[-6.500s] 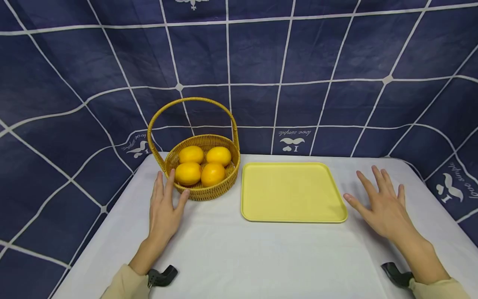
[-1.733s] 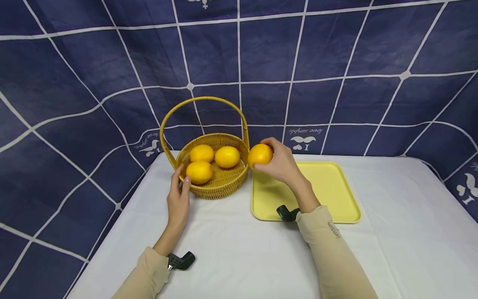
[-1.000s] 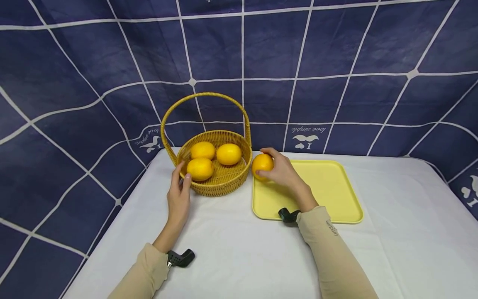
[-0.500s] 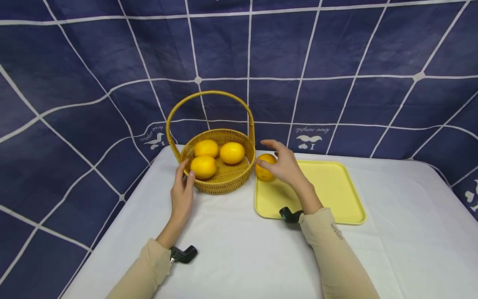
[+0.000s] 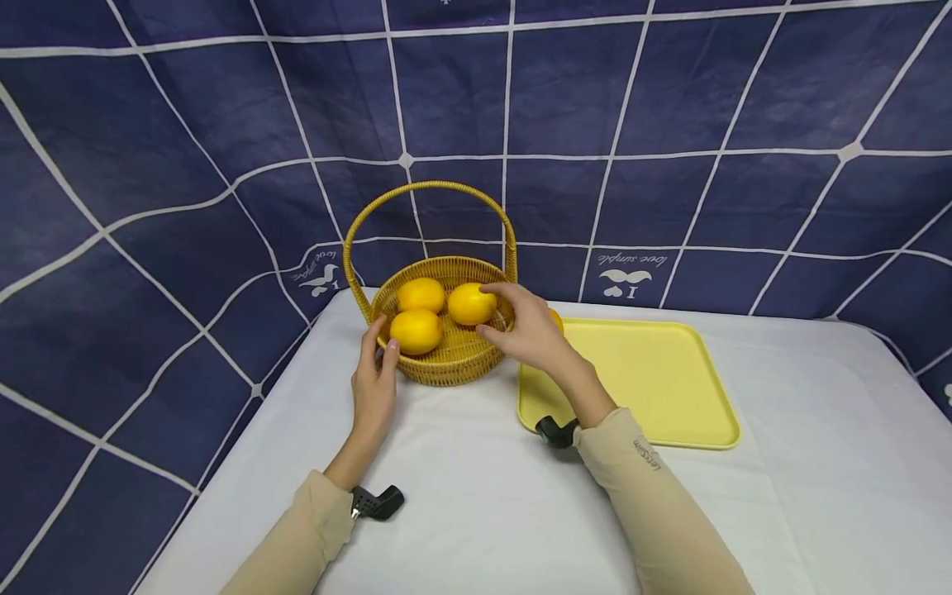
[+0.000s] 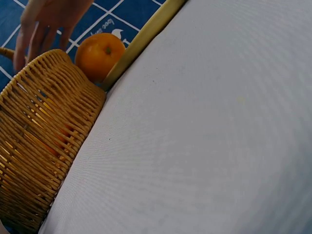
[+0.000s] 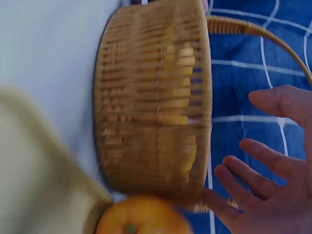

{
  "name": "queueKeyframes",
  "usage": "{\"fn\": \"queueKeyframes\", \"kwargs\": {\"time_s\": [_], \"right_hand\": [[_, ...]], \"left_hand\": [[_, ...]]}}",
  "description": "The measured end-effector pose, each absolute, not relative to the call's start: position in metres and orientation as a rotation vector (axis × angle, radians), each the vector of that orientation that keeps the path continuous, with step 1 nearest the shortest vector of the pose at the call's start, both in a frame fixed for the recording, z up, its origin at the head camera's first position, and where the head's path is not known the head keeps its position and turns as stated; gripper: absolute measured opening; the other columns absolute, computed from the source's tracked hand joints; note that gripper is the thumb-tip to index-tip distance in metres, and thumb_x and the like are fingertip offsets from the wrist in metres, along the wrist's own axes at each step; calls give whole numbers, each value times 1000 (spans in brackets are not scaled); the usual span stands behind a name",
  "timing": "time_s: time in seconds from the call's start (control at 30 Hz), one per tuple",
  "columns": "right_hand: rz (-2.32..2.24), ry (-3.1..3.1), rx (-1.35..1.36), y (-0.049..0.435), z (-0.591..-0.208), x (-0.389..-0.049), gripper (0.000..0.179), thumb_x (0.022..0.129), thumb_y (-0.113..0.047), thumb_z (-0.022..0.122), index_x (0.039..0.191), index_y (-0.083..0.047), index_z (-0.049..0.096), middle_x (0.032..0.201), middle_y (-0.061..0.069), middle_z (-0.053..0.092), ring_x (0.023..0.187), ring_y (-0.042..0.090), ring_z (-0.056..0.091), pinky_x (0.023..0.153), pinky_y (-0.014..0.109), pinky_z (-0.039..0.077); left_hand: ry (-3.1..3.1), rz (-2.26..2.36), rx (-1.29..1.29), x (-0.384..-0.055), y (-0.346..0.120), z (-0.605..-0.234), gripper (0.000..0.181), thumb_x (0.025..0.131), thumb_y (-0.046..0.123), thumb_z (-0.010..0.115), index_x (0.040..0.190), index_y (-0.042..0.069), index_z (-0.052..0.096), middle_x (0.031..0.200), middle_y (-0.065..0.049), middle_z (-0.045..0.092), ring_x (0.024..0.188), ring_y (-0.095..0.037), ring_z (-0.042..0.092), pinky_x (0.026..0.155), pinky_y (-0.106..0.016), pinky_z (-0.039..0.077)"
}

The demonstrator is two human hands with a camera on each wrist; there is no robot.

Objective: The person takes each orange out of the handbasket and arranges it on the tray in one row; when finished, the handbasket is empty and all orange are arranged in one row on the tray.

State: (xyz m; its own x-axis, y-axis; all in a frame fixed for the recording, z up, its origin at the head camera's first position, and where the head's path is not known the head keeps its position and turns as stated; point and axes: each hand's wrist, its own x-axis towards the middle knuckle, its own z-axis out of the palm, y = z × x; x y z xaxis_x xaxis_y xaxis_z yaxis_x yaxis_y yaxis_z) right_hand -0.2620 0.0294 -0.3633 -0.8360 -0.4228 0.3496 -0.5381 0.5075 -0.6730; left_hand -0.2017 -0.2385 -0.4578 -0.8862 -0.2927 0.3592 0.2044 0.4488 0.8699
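A woven basket (image 5: 446,374) with a tall hoop handle holds three yellow lemons: a back-left lemon (image 5: 421,294), a front-left lemon (image 5: 416,332) and a right lemon (image 5: 472,304). My left hand (image 5: 374,388) grips the basket's left rim, thumb against the outer wall. Over the basket's right edge hovers my right hand (image 5: 534,330), its fingers (image 7: 253,170) spread apart and holding nothing, close to the right lemon. An orange (image 6: 100,57) sits at the yellow tray's (image 5: 640,388) back-left corner, beside the basket; in the head view my right hand mostly hides it.
A white cloth (image 5: 476,496) covers the table. Behind it hangs a dark blue curtain (image 5: 565,107) with white lines, which also runs down both sides. The tray stands just right of the basket.
My right hand has taken an orange from the basket, set it on the tray and let go. It has since moved left, back over the basket. The left hand has come onto the rim.
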Motion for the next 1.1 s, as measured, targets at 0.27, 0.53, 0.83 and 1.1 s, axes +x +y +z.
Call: {"fn": "queueKeyframes", "kwargs": {"time_s": [0.27,0.53,0.83,1.1], "right_hand": [[1204,-2643,960,-14,-352,-268,58,93,-24,79,146,-12,59,151,6,59,141,28,53,118,48,45],[1197,-2731,1050,-47,-361,-269,61,93,-20,81,148,-9,57,147,13,61,133,32,59,115,48,47],[1073,-2830,1111,-75,-365,-282,61,93,-22,79,149,-9,59,149,8,63,135,27,59,119,42,45],[987,-2912,1161,-88,-374,-284,65,93,-27,78,152,-9,56,147,9,64,131,28,60,115,42,47]], "left_hand": [[-2228,-1439,70,-203,-237,-457,51,113,42,47,162,30,41,168,6,40,152,-26,43,125,-50,38],[-2230,-1419,84,-200,-237,-457,50,112,42,49,161,31,42,166,4,43,146,-29,50,122,-52,41],[-2220,-1406,85,-203,-238,-456,48,112,39,50,160,34,43,164,5,46,145,-28,51,121,-49,43],[-2234,-1409,98,-198,-238,-459,49,113,39,49,161,32,42,166,5,43,148,-28,48,124,-51,39]]}}
